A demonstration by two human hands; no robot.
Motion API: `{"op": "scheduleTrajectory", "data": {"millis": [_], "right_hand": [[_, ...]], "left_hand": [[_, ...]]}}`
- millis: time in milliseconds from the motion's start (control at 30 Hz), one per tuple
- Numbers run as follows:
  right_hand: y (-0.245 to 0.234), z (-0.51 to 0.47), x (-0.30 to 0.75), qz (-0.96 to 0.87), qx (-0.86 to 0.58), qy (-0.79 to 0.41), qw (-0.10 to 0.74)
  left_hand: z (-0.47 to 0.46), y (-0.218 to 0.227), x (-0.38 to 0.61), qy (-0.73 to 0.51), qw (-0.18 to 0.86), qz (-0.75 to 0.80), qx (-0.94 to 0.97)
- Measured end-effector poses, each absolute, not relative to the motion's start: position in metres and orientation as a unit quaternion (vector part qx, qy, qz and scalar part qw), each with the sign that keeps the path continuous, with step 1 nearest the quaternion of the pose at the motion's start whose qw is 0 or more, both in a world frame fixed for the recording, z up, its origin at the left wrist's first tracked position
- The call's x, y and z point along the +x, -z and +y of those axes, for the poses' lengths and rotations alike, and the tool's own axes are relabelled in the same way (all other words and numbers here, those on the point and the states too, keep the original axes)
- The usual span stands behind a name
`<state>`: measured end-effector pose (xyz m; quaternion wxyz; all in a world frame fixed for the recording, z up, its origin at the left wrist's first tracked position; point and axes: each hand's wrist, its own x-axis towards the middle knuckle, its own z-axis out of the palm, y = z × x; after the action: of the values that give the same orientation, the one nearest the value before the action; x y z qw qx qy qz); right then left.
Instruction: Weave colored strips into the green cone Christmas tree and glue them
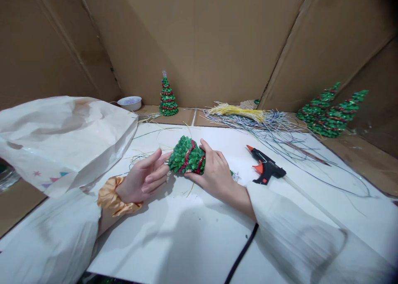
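A small glittery green Christmas tree [186,155] with a red garland lies on its side above the white board. My right hand [216,168] is wrapped round its upper part, and a silvery tip pokes out beyond the wrist. At the tree's wide base is my left hand [149,174], palm turned inward, fingers partly spread and loosely curved; whether a fingertip touches the base I cannot tell. An orange scrunchie [115,197] circles the left wrist. To the right of my right hand rests a black and orange glue gun [265,166] with a glue stick in its back.
Wire bundles [245,114] lie at the back, with loose strands reaching right. One finished tree [168,97] stands beside a white bowl [129,103]; more trees [334,112] lean at the right. A white plastic bag [68,139] fills the left. Cardboard walls [199,39] enclose the table.
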<state>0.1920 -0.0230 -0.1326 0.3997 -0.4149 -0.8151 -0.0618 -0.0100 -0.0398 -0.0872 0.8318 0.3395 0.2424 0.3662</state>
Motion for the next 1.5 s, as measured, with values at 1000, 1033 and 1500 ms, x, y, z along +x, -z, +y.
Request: {"op": "scheduleTrajectory", "data": {"millis": [1000,1033,1500], "right_hand": [[0.131,-0.021,0.194,-0.777,-0.463,0.001,0.428],[0.130,-0.021,0.194,-0.778,-0.461,-0.001,0.427],[0.130,-0.023,0.195,-0.804,-0.430,-0.011,0.411]], "left_hand": [[-0.030,0.099,-0.006,-0.532,0.260,0.456,0.664],[-0.030,0.099,-0.006,-0.526,0.252,0.464,0.667],[-0.027,0.104,-0.008,-0.628,0.224,0.430,0.608]]}}
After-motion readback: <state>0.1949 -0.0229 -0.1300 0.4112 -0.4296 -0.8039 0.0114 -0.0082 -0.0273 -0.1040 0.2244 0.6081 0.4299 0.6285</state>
